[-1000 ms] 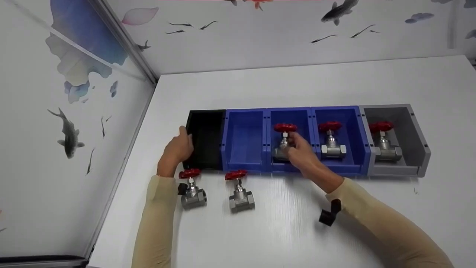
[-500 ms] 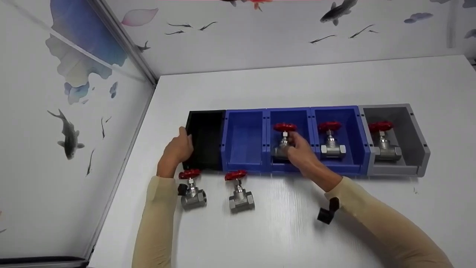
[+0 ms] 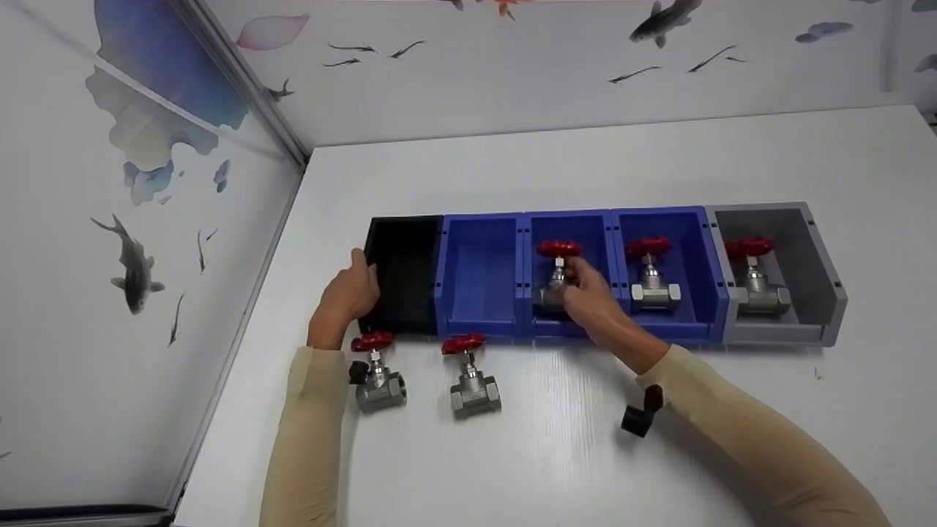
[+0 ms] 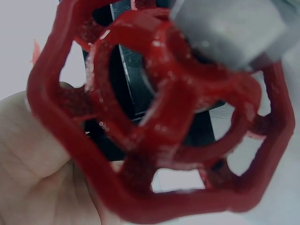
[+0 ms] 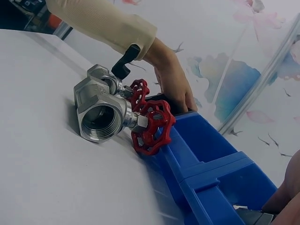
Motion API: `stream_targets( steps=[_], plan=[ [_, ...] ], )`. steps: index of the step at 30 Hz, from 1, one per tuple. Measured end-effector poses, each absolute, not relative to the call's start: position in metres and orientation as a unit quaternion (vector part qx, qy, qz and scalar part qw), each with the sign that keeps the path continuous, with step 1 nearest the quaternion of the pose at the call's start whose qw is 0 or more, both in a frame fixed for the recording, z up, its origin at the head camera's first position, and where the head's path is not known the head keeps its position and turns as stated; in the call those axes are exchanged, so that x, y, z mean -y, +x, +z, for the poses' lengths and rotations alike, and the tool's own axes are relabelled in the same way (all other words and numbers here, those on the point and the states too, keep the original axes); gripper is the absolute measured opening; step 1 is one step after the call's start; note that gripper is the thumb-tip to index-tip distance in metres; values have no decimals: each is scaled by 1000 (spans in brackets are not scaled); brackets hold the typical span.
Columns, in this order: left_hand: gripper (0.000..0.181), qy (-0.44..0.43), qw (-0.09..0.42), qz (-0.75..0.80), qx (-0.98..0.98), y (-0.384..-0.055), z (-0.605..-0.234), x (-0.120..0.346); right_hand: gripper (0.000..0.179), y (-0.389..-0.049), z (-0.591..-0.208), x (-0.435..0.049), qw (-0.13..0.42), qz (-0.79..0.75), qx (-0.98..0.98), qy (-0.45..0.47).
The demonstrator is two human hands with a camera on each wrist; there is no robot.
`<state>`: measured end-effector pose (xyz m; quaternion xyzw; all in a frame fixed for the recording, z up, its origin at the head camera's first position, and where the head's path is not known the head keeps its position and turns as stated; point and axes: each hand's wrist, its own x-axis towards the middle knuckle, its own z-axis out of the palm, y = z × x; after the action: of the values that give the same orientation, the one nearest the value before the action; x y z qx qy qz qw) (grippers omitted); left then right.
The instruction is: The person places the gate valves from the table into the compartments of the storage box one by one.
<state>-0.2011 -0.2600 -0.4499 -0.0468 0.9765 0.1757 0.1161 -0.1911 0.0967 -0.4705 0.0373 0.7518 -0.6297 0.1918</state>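
My right hand [image 3: 594,301] grips a metal valve [image 3: 559,277] with a red handwheel, standing in the middle blue bin [image 3: 571,222]. Only part of that valve [image 5: 255,216] shows in the right wrist view. At the far left, my left hand [image 3: 349,291] holds the side wall of a black bin [image 3: 405,278], with the thumb at its edge. Below that bin, one valve [image 3: 379,380] lies on the table, and a second valve [image 3: 473,388] lies to its right. In the left wrist view a red handwheel [image 4: 171,110] hides much of the left hand [image 4: 42,164].
The left blue bin [image 3: 483,271] has nothing in it. Another valve [image 3: 654,291] stands in the right blue bin [image 3: 662,219], and one more valve [image 3: 761,293] in the grey bin [image 3: 812,271]. The bins form a joined row on the white table [image 3: 556,454]. Printed walls border the table.
The right wrist has shifted very slightly left, still gripping the valve in the middle blue bin. The left hand and the loose valves stay where they were.
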Motion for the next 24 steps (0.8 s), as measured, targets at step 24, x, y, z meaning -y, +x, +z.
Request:
stream_targets(
  steps=[24],
  plan=[
    [31,-44,108,171,-978,-201,-452,260,63,-193,-474,-95,180,-634,-751,41]
  ],
)
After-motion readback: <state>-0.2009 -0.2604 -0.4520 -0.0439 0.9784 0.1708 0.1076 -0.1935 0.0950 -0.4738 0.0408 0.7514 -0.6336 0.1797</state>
